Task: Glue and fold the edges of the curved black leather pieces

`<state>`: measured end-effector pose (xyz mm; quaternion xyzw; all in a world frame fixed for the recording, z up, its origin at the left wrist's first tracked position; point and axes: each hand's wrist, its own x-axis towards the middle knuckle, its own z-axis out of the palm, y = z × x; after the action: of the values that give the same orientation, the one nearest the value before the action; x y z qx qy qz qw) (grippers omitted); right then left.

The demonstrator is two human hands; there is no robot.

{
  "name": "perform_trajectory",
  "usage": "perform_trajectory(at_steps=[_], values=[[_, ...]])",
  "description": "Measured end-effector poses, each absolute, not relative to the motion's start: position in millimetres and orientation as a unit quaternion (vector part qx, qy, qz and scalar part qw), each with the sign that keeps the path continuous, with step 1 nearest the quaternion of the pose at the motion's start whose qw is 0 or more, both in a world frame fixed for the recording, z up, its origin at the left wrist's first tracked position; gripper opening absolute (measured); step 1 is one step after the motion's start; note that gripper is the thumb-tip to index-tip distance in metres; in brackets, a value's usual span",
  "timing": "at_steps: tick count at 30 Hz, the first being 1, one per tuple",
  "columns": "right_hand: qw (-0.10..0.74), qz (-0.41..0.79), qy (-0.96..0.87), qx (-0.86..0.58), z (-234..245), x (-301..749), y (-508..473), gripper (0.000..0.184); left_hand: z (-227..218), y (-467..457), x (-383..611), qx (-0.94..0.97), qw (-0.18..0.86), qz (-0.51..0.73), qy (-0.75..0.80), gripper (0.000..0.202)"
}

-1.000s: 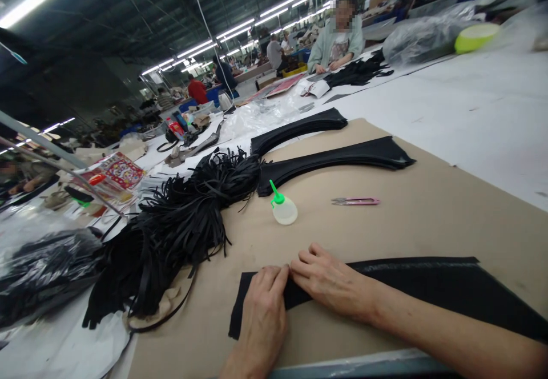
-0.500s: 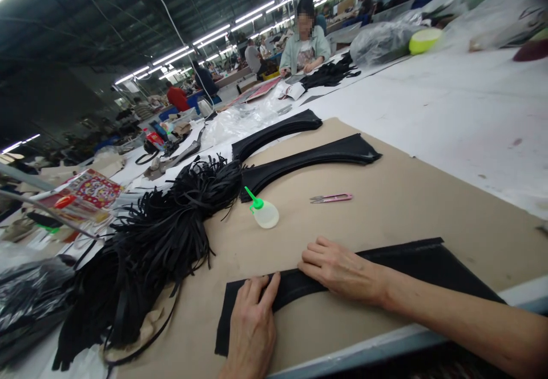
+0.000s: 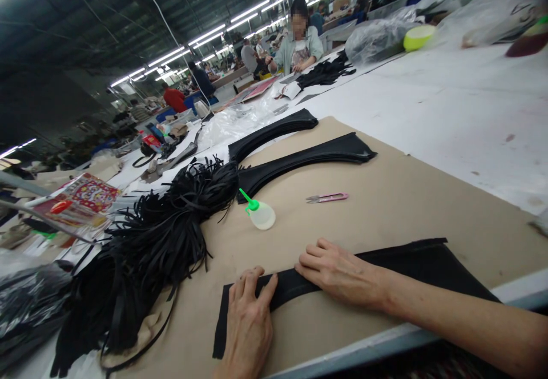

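Black panel (image 3: pixel 411 260) on brown sheet (image 3: pixel 406 196), white factory table (image 3: pixel 449 99)

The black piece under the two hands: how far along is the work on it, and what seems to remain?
Looks done: two stacks of curved black pieces lie set aside beyond the glue bottle. In hand: the left hand and right hand press flat on the black piece near its upper edge. Probably left: the pile of black strips beside it lies loose, and the pink snips lie untouched.
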<state>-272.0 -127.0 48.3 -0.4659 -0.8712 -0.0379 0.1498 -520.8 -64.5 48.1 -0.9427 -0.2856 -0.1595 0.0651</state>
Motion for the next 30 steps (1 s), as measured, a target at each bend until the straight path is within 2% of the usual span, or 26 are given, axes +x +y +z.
perform_trajectory(at_steps=[8,18,30], values=[[0.150,-0.057,-0.874,-0.459,51,-273,-126,0.006,44,-77,-483,-0.947,-0.024,-0.207,-0.245,0.046],[0.163,-0.103,-0.875,-0.445,49,-245,-135,0.017,39,-76,-482,-0.958,-0.014,-0.179,-0.224,0.047],[0.159,-0.059,-0.870,-0.464,50,-225,-152,0.013,42,-78,-477,-0.962,0.022,-0.162,-0.219,0.056]])
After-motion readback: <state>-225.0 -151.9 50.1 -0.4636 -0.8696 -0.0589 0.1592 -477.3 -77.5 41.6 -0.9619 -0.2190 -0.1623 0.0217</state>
